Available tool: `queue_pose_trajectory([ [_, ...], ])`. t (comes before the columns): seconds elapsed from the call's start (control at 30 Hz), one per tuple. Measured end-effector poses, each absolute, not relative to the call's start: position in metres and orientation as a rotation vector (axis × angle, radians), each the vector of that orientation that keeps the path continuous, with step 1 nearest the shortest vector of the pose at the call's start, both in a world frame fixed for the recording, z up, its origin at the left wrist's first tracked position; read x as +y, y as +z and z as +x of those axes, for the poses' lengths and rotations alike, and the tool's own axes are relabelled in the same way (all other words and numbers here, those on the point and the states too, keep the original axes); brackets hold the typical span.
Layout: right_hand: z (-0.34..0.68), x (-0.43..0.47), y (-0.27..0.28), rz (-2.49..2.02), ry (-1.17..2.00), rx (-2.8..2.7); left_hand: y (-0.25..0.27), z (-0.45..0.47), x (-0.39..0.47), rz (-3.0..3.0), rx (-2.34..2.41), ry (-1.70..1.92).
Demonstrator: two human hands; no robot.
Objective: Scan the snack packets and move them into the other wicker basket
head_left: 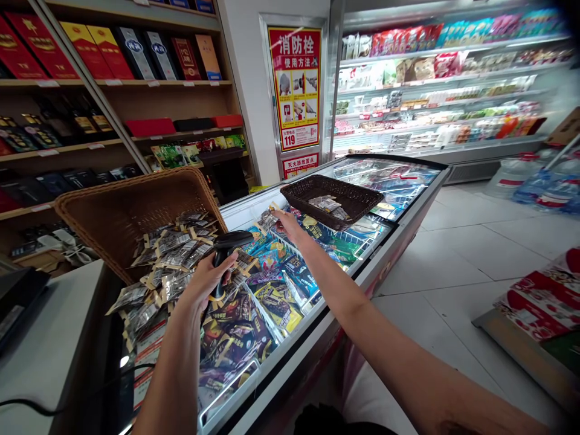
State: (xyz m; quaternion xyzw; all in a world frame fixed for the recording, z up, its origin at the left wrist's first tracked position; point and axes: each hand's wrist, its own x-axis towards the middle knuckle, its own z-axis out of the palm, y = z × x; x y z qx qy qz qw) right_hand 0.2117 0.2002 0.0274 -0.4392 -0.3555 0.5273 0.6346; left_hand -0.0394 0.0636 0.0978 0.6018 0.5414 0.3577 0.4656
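My left hand (212, 278) is wrapped round the handle of a black barcode scanner (232, 240), its head pointing right. My right hand (287, 226), stretched further out, pinches a small clear snack packet (268, 218) with a tan card strip. That packet is just left of a dark brown wicker tray (294, 204), in which several similar packets (330, 205) lie. To the left, a tipped tan wicker basket (95, 211) spills a heap of the same packets (174, 251) beside my left hand. Both hands are over a glass-topped freezer (335, 314) full of colourful ice cream wrappers.
A white counter (75, 302) with a black device (20, 302) stands at the left, and a black cable (40, 411) runs from there. Wooden shelves with boxes and bottles are behind. Water jugs (516, 175) and a red-patterned stack (544, 302) are on the right floor.
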Motion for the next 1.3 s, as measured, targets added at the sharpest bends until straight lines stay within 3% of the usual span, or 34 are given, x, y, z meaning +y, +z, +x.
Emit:
queue_pose_trajectory([
  [0.53, 0.21, 0.204, 0.026, -0.919, 1.293, -0.646, 0.1, -0.038, 0.061, 1.581, 1.302, 0.817],
  [0.8, 0.257, 0.21, 0.044, -0.609, 0.82, -0.209, 0.095, -0.058, 0.073, 1.434, 1.29, 0.968],
  [0.93, 0.233, 0.204, 0.032, -0.822, 1.002, -0.495, 0.102, -0.072, 0.076, 1.35, 1.292, 1.109],
  [1.07, 0.17, 0.183, 0.017, -1.096, 1.182, -1.166, 0.104, -0.087, 0.078, 1.263, 1.251, 1.218],
  [1.17, 0.128, 0.162, 0.013, -1.105, 1.106, -1.657, 0.101, -0.093, 0.079, 1.238, 1.255, 1.236],
  [1.3, 0.098, 0.142, 0.012, -1.228, 1.003, -1.834, 0.098, -0.089, 0.08, 1.249, 1.265, 1.199],
])
